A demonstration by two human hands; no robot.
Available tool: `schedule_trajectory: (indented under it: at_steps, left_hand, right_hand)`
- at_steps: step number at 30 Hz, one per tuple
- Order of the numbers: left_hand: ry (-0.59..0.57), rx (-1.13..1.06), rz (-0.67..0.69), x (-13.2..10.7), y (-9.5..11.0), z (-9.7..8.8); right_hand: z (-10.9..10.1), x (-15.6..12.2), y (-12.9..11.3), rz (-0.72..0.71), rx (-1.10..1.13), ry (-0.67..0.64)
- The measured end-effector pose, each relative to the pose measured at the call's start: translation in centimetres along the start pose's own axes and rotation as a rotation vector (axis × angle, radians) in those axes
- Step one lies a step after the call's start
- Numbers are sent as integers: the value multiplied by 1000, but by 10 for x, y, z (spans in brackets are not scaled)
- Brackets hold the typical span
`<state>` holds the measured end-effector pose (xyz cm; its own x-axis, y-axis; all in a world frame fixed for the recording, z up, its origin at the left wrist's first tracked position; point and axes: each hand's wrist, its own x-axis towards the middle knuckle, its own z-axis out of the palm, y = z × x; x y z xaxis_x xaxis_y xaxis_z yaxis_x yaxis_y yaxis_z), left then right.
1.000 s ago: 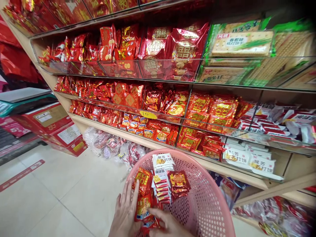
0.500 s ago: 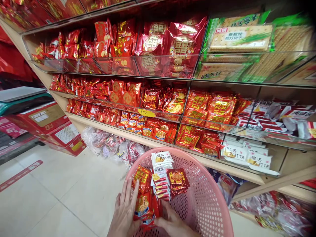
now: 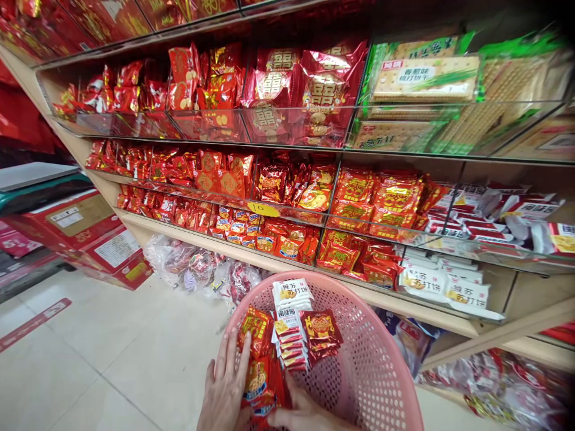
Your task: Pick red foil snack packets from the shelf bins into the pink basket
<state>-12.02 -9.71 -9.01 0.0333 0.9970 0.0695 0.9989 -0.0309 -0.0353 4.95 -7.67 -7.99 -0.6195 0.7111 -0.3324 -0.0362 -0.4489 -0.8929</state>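
Note:
A pink perforated plastic basket (image 3: 386, 359) holds several small stacks of wrapped snacks. My left hand (image 3: 224, 386) rests with fingers stretched along the left side of the red packets, fingertips touching a red-and-gold packet (image 3: 256, 330). My right hand (image 3: 308, 407) has its thumb and index finger around the near stack of red snack packets (image 3: 260, 383), which lies between both hands. Beyond them stand a row of white-and-red packets (image 3: 290, 338), white cracker packets (image 3: 291, 291) at the far rim, and dark red packets (image 3: 322, 329) on the right. The lower packets are partly hidden by my hands.
Shelves with clear fronts hold red snack packets (image 3: 274, 179), green-wrapped crackers (image 3: 424, 78) and white packets (image 3: 467, 290). A yellow price tag (image 3: 263, 209) marks one ledge. Plastic bags (image 3: 197, 263) lie under the shelf. Red cartons (image 3: 85, 227) stand on the tiled floor (image 3: 112, 335) at left.
The view has shifted slightly. My right hand has moved a little left and its thumb reaches further over the near red packets. My left hand stays against the stack's left side.

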Motion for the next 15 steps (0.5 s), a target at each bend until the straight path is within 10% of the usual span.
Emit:
schedule_trajectory:
  at_steps: [15]
  left_hand:
    - [-1, -15, 24, -1, 0, -4]
  right_hand:
    - [4, 5, 11, 56, -56, 34]
